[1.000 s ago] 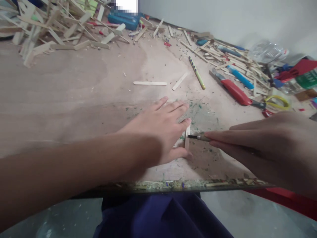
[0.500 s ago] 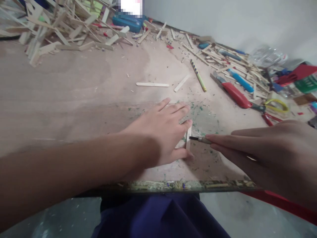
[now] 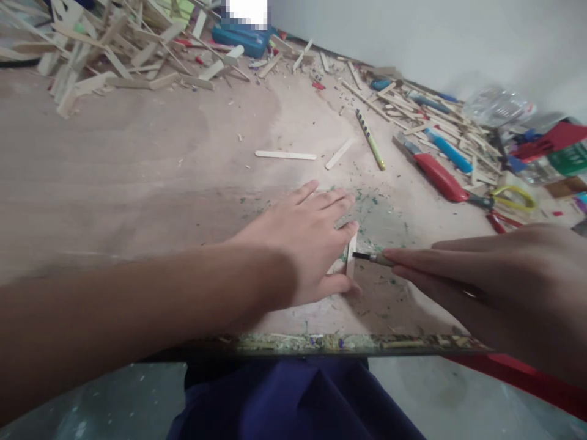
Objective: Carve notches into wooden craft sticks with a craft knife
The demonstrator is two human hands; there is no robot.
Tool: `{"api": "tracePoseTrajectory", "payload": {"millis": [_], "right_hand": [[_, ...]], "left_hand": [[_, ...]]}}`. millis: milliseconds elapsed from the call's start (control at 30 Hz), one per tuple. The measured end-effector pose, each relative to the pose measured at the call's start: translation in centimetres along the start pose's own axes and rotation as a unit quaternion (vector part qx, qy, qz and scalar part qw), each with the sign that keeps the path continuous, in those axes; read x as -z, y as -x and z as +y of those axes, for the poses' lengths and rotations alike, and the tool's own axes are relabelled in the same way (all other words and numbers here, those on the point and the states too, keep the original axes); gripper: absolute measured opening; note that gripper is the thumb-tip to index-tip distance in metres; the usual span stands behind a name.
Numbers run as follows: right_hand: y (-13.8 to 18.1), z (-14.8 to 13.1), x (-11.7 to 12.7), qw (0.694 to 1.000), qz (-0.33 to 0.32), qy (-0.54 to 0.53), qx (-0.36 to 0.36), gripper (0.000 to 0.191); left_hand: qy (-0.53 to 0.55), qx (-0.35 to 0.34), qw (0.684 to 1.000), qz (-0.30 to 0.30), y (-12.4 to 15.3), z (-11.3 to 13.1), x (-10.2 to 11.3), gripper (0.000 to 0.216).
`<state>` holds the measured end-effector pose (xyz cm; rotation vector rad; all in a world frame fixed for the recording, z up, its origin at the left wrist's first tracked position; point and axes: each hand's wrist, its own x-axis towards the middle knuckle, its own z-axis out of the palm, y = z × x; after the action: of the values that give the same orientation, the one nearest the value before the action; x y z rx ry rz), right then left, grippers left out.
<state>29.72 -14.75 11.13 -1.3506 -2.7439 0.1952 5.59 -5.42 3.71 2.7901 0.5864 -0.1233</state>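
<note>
My left hand (image 3: 300,241) lies flat with its fingers stretched out, pressing a pale wooden craft stick (image 3: 351,256) onto the wooden board (image 3: 137,177). Its index finger and thumb frame the stick. My right hand (image 3: 495,281) comes in from the right, fingers pinched together on a pencil (image 3: 373,258). The pencil's dark tip touches the stick's right edge.
Two loose sticks (image 3: 285,155) lie beyond my left hand, beside a striped pencil (image 3: 370,140). A red utility knife (image 3: 435,174), a blue one (image 3: 447,151), yellow-handled scissors (image 3: 511,197) and stick scraps crowd the right. A stick pile (image 3: 105,55) fills the far left. The board's front edge (image 3: 339,343) is near.
Both hands have stayed in place on the stick; only the view has shifted slightly.
</note>
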Motion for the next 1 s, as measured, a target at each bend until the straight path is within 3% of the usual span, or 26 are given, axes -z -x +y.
{"api": "tracePoseTrajectory", "payload": {"millis": [300, 633, 1000], "right_hand": [[-2.0, 1.8, 1.3, 0.995, -0.042, -0.010, 0.090, 0.039], [1.2, 5.8, -1.5, 0.988, -0.002, 0.003, 0.156, 0.034], [2.6, 6.5, -2.5, 0.983, 0.002, 0.038, 0.179, 0.041]], "left_hand": [[-0.005, 0.016, 0.999, -0.036, -0.1, 0.2, 0.7, 0.091], [-0.011, 0.010, 1.000, -0.019, 0.0, 0.2, 0.6, 0.092], [-0.014, -0.003, 1.000, -0.004, 0.1, 0.0, 0.3, 0.092]]}}
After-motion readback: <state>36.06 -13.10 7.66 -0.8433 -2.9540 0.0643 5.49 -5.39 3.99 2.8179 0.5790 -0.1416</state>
